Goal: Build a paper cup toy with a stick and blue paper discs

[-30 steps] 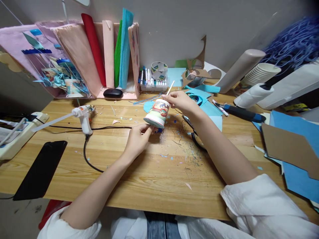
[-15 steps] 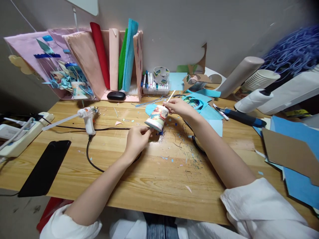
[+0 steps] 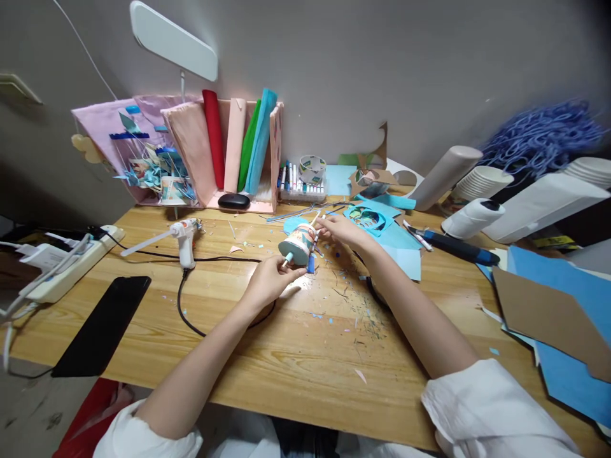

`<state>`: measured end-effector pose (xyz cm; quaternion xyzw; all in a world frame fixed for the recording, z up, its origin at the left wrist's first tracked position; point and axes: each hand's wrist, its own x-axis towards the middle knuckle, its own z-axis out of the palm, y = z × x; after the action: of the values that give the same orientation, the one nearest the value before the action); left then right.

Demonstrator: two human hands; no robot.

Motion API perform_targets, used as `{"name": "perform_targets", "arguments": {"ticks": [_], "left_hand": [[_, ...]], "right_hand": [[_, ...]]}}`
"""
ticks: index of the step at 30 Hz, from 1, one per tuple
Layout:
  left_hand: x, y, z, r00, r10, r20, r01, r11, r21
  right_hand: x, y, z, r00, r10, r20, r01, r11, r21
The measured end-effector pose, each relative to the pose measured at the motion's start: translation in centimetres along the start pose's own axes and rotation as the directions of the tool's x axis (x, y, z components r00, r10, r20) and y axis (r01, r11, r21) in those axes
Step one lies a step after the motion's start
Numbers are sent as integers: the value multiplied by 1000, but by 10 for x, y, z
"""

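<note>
A small patterned paper cup is tilted over the table, its wide end closed by a pale blue disc that faces toward me and left. A thin pale stick pokes out of the disc's middle; a stick end also shows at the cup's narrow end. My right hand is closed at that narrow end, fingertips on the cup. At the disc, my left hand has thumb and fingers around the stick's end, with the thumb below. A small blue piece lies just under the cup.
A glue gun with its cable stands left, near a black phone and a power strip. Behind are felt rolls, a marker box and tape. Right lie a utility knife, cardboard and blue sheets. Scraps litter the middle.
The cup has turned so its disc-covered end now faces me more, showing the stick. My left hand has shifted from the rim to the stick's end. The view has tilted up.
</note>
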<state>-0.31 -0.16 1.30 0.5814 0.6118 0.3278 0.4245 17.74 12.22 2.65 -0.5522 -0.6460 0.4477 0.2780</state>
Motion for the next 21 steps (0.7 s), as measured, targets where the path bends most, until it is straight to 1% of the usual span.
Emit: {"name": "perform_targets", "arguments": {"ticks": [3,5,7,8,9,10,11,12,13,14,15,16,17,19,21], "left_hand": [[-3,4,-12,991,18,133,-22,999,29],[-12,4,-25,985,7,174,-11,1000,27],[-27,-1,-43,991,-41,130,39,999,20],[-36,-6,-53,991,-72,110,71,997,11],[-44,-12,-63,991,-121,58,120,993,8],[-53,-19,-73,987,-161,-26,162,986,37],[-60,-27,-82,971,-190,-144,206,973,105],[-65,-35,-92,942,-190,-276,246,952,183],[-69,-43,-101,900,-160,-405,281,924,258],[-70,-50,-109,853,-114,-509,311,894,322],[-69,-55,-117,807,-67,-587,338,867,366],[-66,-60,-124,773,-33,-634,364,841,399],[-62,-64,-130,760,-22,-649,383,822,422],[-51,-69,-140,765,-19,-644,382,818,430],[-43,-72,-146,784,-20,-621,360,829,427]], "right_hand": [[-9,-7,-7,993,-70,-96,63,995,-77],[-23,-19,-9,976,-150,-160,132,984,-122],[-41,-36,-7,955,-244,-172,219,964,-148],[-51,-46,-2,947,-290,-140,270,952,-147],[-61,-56,5,936,-344,-70,333,934,-129],[-70,-66,14,928,-373,16,373,924,-81],[-77,-74,27,916,-379,129,385,923,-23],[-83,-82,41,901,-380,209,383,923,30],[-86,-87,59,888,-356,291,351,934,73],[-87,-91,78,865,-333,375,313,943,117],[-85,-94,99,848,-306,434,265,952,154],[-81,-94,120,840,-301,451,249,953,172],[-76,-94,142,845,-312,435,267,950,163],[-64,-92,181,857,-336,392,296,942,159],[-52,-91,212,863,-375,339,337,926,168]]}}
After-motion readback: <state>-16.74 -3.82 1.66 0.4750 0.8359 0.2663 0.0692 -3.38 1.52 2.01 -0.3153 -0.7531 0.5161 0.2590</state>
